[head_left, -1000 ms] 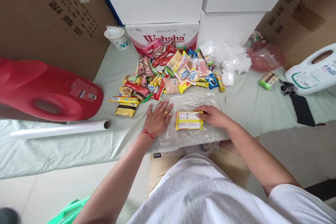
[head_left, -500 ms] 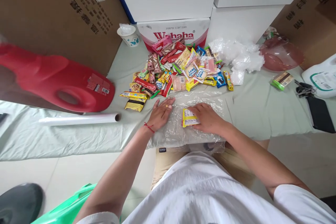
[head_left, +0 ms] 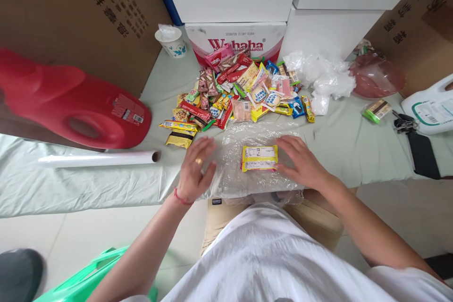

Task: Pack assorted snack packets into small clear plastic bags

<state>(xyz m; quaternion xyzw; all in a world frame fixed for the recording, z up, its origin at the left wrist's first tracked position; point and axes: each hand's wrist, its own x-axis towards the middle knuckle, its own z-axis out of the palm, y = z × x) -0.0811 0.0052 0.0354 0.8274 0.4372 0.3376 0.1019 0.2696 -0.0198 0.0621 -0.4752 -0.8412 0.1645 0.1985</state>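
Observation:
A yellow snack packet point(head_left: 260, 157) with a white printed label lies on a sheet of clear plastic film point(head_left: 233, 177) at the table's front edge. Something pink or red shows along the packet's lower edge. My right hand point(head_left: 300, 163) is just right of the packet, fingers apart, the fingertips close to its side; whether they touch it I cannot tell. To the left of the film, my left hand point(head_left: 197, 170) holds nothing, its thumb spread from the fingers. Beyond the film lies a heap of wrapped snacks point(head_left: 244, 85) in many colours.
At left are a red jug point(head_left: 106, 108) and a roll of film point(head_left: 102, 158). A paper cup point(head_left: 171, 42) stands behind. Crumpled clear plastic point(head_left: 322, 75), a red bowl point(head_left: 377, 75), a snack packet point(head_left: 376, 110), keys point(head_left: 404, 122), a phone point(head_left: 423, 155) and a white jug point(head_left: 433, 108) are at right.
My right hand has let go of the yellow packet and moved right, leaving it on the film. My left hand has come off the film and shifted left.

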